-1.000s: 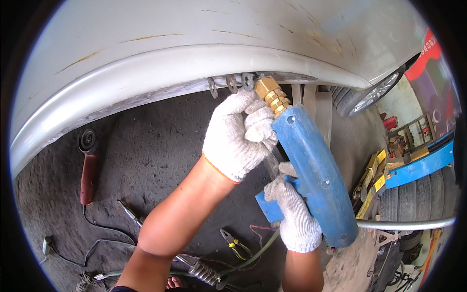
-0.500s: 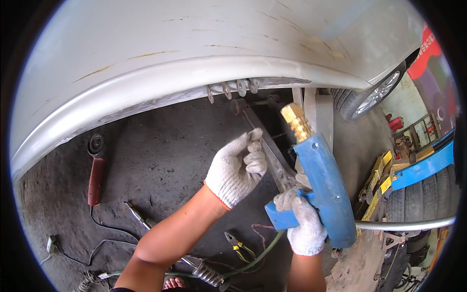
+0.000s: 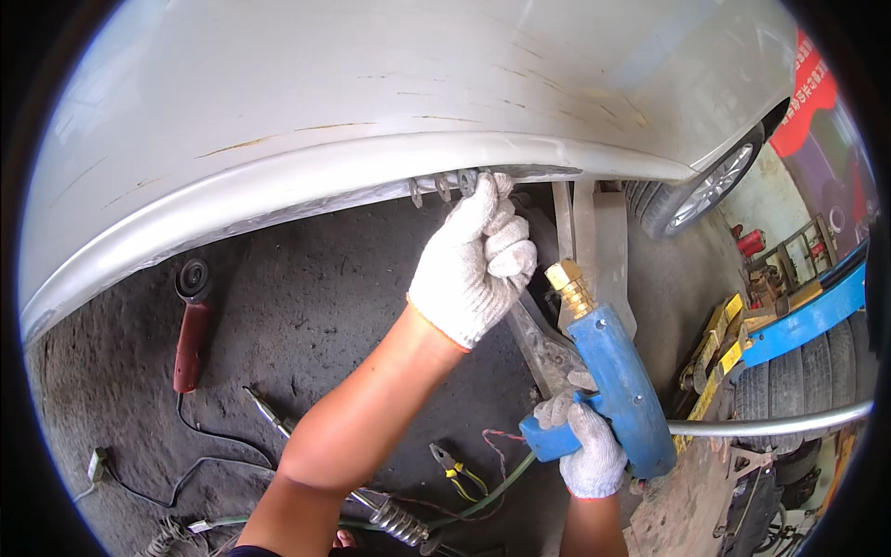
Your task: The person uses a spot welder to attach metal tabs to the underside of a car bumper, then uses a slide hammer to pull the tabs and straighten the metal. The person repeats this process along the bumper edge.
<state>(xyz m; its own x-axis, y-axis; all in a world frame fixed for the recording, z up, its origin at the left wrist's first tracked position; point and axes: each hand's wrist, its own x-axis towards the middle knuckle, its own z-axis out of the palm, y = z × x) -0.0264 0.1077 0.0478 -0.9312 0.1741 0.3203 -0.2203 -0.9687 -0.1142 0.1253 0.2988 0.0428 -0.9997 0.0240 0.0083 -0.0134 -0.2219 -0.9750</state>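
Silver panel: a curved, scratched silver car body panel (image 3: 371, 111) fills the upper part of the view and is taken here as the landmark.
Metal tabs: a short row of small grey metal tabs (image 3: 444, 187) is seen fixed along the lower edge of the silver panel.
Left hand: the left hand (image 3: 475, 265), in a white knitted work glove with an orange cuff, is raised to the panel's lower edge; its fingers are curled almost shut and its fingertips are pressed against the rightmost tab. Whether the tab is actually pinched cannot be told.
Right hand: the right hand (image 3: 587, 446), gloved the same way, is closed tight round the grip of a blue pistol-shaped tool with a brass nozzle (image 3: 608, 381).
Blue tool: it is held well below the panel, right of the left hand, with the brass tip pointed up toward the panel edge but clear of it; a green hose (image 3: 483, 497) is seen running off its handle.
Red grinder: a red-handled angle grinder (image 3: 190, 325) is laid on the dark ground below the panel's left part.
Pliers: yellow-and-black handled pliers (image 3: 455, 464) are laid on the ground below the left forearm.
Wheel: a car wheel with a silver rim (image 3: 705, 190) is seen at the panel's right end.
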